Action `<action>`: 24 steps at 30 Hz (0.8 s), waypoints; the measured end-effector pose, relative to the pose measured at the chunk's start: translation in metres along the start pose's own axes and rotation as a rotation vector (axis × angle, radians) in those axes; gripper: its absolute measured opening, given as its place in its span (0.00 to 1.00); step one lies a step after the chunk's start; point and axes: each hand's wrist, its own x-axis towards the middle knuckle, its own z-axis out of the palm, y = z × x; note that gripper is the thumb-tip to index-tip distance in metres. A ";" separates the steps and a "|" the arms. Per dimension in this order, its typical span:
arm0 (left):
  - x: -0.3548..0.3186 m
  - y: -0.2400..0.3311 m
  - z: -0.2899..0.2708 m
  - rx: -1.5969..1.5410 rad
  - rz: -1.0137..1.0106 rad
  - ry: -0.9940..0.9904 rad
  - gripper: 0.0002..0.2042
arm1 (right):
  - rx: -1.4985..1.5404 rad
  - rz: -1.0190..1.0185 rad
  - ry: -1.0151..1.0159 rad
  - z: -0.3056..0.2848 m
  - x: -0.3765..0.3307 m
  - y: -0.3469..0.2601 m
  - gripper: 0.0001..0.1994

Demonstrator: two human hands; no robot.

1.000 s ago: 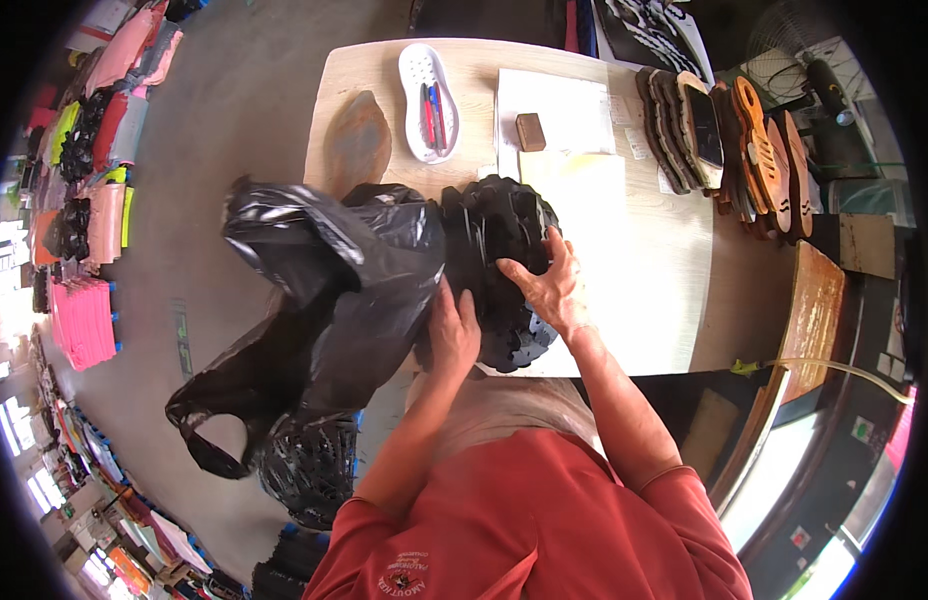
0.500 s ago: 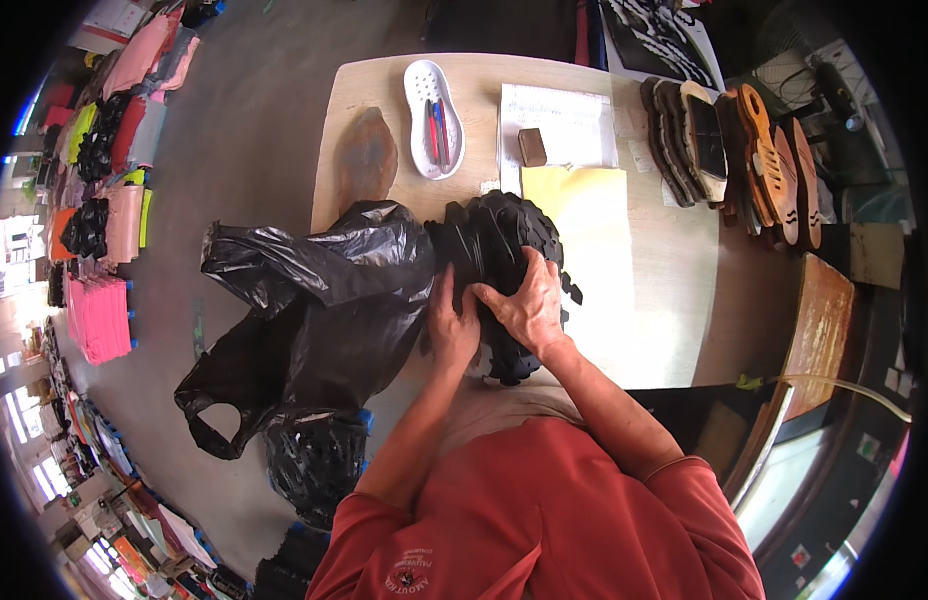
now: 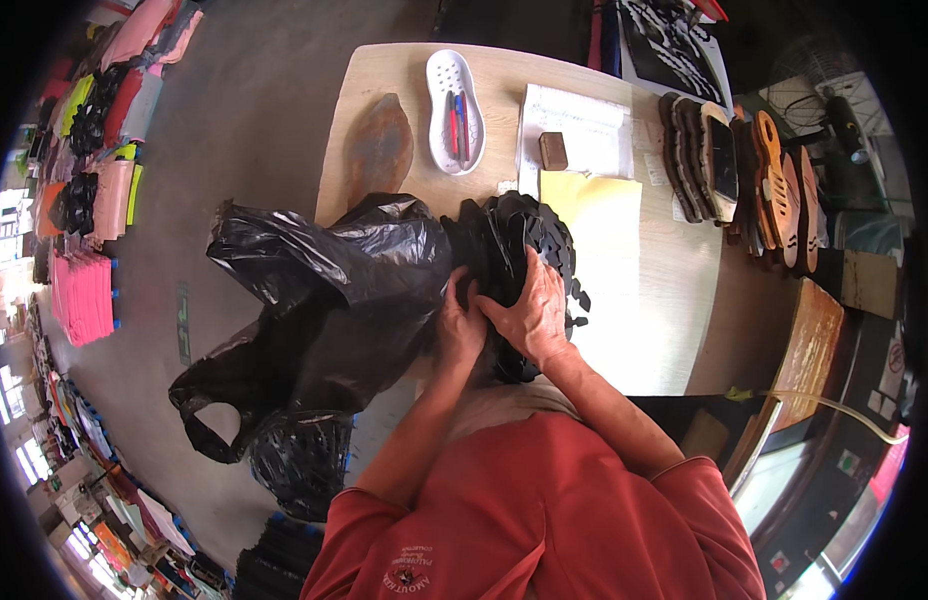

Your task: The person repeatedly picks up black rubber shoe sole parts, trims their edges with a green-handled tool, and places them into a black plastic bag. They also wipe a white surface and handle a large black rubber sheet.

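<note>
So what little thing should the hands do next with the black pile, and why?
Maybe the right hand should tuck in the small black bits first. They poke out from the right side of the black pile, so they might catch or come loose. That hand is already on the pile, while the left hand is near the black bag.

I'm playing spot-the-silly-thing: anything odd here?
Yes: pens lie in a white shoe sole at the far side of the table, odd because soles usually go underfoot. The black bag also hangs past its left edge.
</note>
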 end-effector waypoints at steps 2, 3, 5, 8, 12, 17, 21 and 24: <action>-0.001 0.000 0.001 -0.030 0.042 0.048 0.24 | 0.020 0.003 -0.023 -0.001 -0.002 -0.001 0.53; -0.001 -0.001 0.003 -0.022 0.041 0.060 0.25 | 0.041 -0.003 -0.017 -0.002 -0.002 0.001 0.53; 0.000 -0.005 0.004 0.004 0.069 0.104 0.27 | 0.007 0.001 -0.017 -0.005 -0.004 0.004 0.51; 0.004 -0.011 0.007 0.117 0.149 0.176 0.29 | -0.048 -0.072 0.040 -0.010 -0.003 0.013 0.50; 0.004 -0.007 0.005 -0.040 -0.036 0.037 0.31 | -0.121 -0.122 0.093 -0.016 -0.002 0.024 0.47; -0.006 0.016 -0.003 0.091 -0.042 0.037 0.33 | -0.087 -0.233 0.212 -0.027 0.003 0.042 0.40; -0.010 0.024 -0.006 -0.038 -0.028 -0.023 0.33 | 0.020 -0.035 0.217 -0.027 0.014 0.053 0.47; -0.007 0.015 -0.001 -0.182 -0.051 0.001 0.34 | 0.265 0.097 0.034 -0.020 0.012 0.051 0.55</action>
